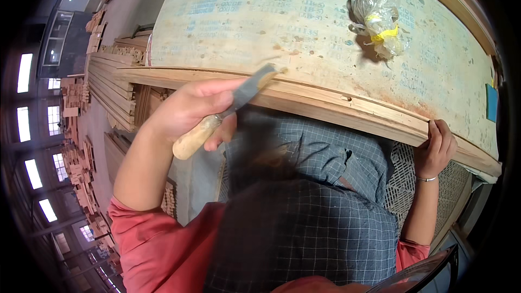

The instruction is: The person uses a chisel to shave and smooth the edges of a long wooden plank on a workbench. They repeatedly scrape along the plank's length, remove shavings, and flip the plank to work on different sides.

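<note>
My left hand (209, 111) is closed on a putty knife with a pale wooden handle (192, 138) and grey metal blade (247, 89), raised near the front edge of the workbench. A tan smear sits at the blade's tip. A long wooden strip (315, 95) runs along that edge, with a small dark hole in it at right of centre. My right hand (437, 146) grips the strip near its right end, fingertips over the top. Beyond the strip, a crumpled clear plastic bag with a yellow band (374, 11) lies on the pale, printed, stained board (255, 21).
A blue flat piece (491, 103) stands at the board's right edge. Stacked wooden lengths (108, 89) lie to the left. More timber piles (73, 114) line the workshop below windows. A woven mesh surface (445, 195) shows under the bench, beside my checked apron.
</note>
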Available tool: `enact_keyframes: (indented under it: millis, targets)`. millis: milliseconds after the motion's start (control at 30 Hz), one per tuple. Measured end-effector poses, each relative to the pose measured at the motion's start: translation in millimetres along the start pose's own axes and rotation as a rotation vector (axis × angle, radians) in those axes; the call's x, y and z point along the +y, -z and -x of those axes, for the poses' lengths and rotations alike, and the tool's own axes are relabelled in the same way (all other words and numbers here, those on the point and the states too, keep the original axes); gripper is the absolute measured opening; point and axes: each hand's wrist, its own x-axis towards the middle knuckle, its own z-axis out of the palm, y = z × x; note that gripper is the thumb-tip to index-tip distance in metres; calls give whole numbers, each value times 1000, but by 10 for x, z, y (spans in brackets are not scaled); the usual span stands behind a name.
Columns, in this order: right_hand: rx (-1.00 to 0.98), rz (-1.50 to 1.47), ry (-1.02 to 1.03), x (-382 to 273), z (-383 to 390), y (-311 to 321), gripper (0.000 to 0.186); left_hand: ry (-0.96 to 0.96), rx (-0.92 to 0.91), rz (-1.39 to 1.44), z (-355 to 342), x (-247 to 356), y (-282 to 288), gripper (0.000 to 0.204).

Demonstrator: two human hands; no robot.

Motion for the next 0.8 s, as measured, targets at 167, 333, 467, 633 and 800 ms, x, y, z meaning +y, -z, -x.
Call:
enact_keyframes:
  millis: [167,333,467,633,800]
  targets:
    - [-174,-126,-39,-3,-312,83,26,-222,100,28,118,-433,84,51]
    - [-332,-336,-107,-421,-683,46,54,-344,294,-131,20,-838,117,47]
    - [-357,-334,-93,-861,-880,-24,52,-330,589,-315,-49,-800,96,47]
    - [-398,-334,-107,-1016,-955,-38,53,-299,913,-643,-11,-677,287,43]
    - [-433,-304,-103,-1034,-972,-9,53,-307,1048,-1338,-44,-859,392,47]
